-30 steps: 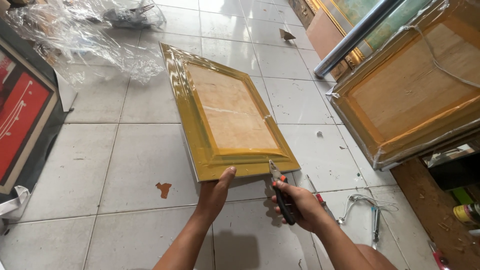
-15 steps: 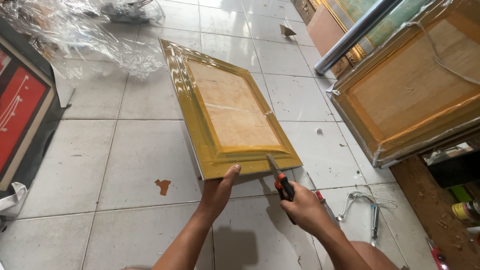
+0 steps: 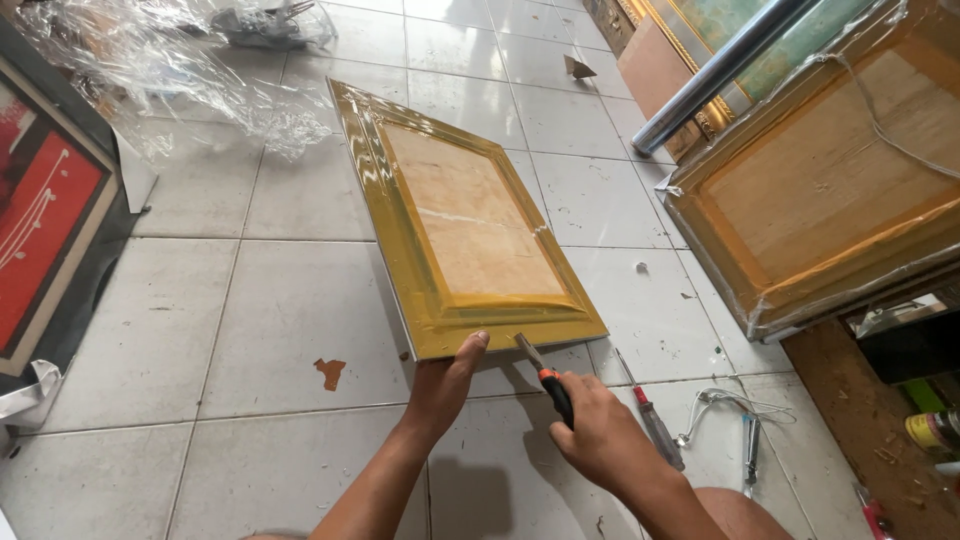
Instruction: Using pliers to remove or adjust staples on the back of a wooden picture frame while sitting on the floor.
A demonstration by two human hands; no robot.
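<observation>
A gold picture frame (image 3: 460, 225) lies flat on the white tiled floor (image 3: 250, 300). The left hand (image 3: 445, 385) grips its near edge, thumb on top. The right hand (image 3: 600, 435) is closed round a cutter (image 3: 545, 378) with a black-and-orange handle, blade tip touching that same edge. A screwdriver (image 3: 648, 412) lies just beside it, crumpled clear plastic wrap (image 3: 170, 70) beyond, and a bigger wrapped frame (image 3: 820, 190) to the right, partly cut off.
</observation>
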